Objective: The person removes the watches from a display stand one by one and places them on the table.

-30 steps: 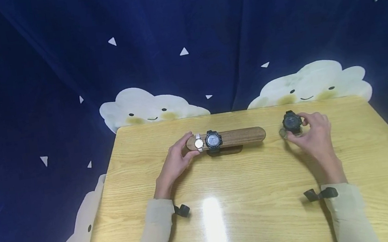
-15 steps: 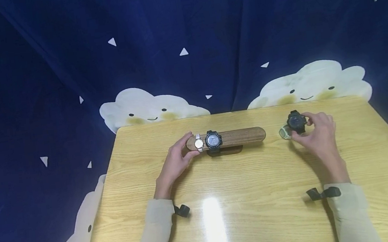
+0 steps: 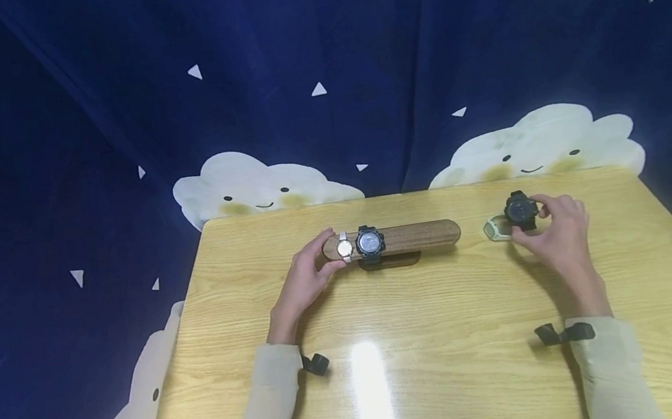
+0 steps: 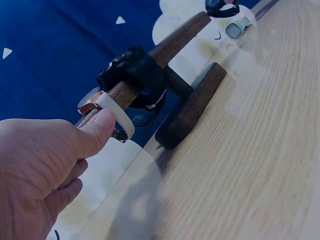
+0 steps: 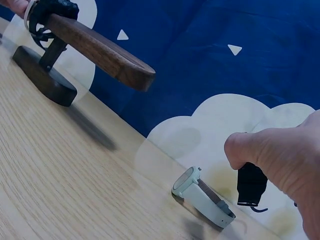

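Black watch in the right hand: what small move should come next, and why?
I'd probably lower that black watch onto the table, beside the pale green watch: the right hand holds the black one clear of the table, and the green one lies there.

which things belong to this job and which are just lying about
Likely the job:
stand, held by left hand
black watch, in right hand
white watch, second black watch, on stand

Apart from it:
green watch, on table; may belong too
curtain
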A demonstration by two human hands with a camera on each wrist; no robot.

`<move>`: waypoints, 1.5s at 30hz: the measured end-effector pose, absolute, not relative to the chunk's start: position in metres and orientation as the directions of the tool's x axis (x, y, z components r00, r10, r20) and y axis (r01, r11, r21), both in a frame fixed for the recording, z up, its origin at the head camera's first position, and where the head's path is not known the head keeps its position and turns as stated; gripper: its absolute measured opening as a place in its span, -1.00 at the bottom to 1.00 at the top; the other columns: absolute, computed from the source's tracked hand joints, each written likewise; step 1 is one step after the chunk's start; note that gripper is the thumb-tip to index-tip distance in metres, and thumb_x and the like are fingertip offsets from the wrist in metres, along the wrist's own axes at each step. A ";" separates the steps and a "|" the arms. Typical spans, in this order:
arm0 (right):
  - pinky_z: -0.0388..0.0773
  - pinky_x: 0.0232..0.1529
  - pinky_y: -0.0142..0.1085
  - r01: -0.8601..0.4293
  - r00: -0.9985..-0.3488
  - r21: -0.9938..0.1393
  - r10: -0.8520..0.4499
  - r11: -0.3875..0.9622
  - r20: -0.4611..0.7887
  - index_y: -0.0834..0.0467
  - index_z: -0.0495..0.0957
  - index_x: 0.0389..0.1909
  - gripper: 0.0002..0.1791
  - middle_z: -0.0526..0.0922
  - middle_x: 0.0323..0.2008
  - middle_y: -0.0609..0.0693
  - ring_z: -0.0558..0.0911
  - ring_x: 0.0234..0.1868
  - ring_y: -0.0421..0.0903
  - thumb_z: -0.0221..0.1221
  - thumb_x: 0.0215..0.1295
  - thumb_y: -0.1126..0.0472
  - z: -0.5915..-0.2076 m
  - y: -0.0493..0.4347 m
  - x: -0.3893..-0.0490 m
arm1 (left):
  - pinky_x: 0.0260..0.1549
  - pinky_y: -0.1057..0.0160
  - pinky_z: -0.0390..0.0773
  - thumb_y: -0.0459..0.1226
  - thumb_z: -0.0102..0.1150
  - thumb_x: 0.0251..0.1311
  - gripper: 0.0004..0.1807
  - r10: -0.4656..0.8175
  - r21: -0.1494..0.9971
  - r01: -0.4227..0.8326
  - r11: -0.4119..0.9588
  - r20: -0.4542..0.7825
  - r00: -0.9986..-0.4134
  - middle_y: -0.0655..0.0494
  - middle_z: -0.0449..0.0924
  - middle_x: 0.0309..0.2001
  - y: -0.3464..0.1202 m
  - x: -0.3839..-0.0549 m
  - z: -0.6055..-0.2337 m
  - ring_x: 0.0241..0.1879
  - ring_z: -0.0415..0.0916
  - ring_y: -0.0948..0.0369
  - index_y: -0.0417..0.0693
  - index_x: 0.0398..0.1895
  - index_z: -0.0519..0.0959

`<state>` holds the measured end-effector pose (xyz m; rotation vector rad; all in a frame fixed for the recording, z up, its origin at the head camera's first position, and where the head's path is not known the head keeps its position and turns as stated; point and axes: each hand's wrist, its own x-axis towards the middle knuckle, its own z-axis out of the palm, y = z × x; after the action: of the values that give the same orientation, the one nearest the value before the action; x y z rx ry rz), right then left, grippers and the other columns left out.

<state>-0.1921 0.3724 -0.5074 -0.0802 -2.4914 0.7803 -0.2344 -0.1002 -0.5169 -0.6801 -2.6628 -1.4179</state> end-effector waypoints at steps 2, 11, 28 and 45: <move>0.14 -0.06 -0.08 -0.089 -0.862 -0.542 0.208 0.836 0.463 0.36 0.58 0.16 -0.29 0.42 -0.28 0.16 0.28 -0.15 0.14 0.54 -0.12 0.29 -0.509 0.374 -0.193 | 0.53 0.05 0.27 -0.23 0.44 0.25 -0.26 0.355 0.778 0.401 0.484 0.244 -0.902 -0.08 0.42 0.48 -0.100 -0.234 -0.517 0.48 0.35 0.00 -0.02 0.50 0.42; 0.14 -0.05 -0.05 -0.053 -0.876 -0.551 0.226 0.833 0.426 0.36 0.55 0.20 -0.27 0.42 -0.25 0.18 0.28 -0.12 0.15 0.52 -0.09 0.30 -0.510 0.379 -0.191 | 0.53 0.10 0.26 -0.21 0.44 0.25 -0.25 0.354 0.782 0.387 0.488 0.228 -0.907 -0.04 0.41 0.49 -0.100 -0.234 -0.516 0.49 0.34 0.04 0.00 0.51 0.41; 0.14 0.01 0.08 -0.025 -0.878 -0.553 0.246 0.833 0.410 0.36 0.55 0.21 -0.27 0.42 -0.23 0.22 0.28 -0.10 0.19 0.52 -0.09 0.33 -0.513 0.390 -0.190 | 0.53 0.03 0.27 -0.20 0.45 0.24 -0.25 0.358 0.778 0.398 0.487 0.238 -0.903 -0.05 0.43 0.48 -0.100 -0.235 -0.517 0.48 0.35 0.01 0.02 0.51 0.42; 0.17 0.07 0.19 0.094 -0.901 -0.511 0.291 0.854 0.321 0.39 0.50 0.28 -0.22 0.46 -0.14 0.31 0.31 -0.03 0.29 0.50 -0.04 0.33 -0.516 0.397 -0.188 | 0.52 0.03 0.30 -0.21 0.44 0.25 -0.26 0.357 0.780 0.391 0.489 0.230 -0.905 -0.08 0.49 0.43 -0.100 -0.234 -0.516 0.46 0.39 0.00 -0.01 0.50 0.42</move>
<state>-0.1879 0.3969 -0.5160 -0.2863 -2.6385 0.6995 -0.2343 -0.0998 -0.5160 -0.6727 -2.6781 -1.4183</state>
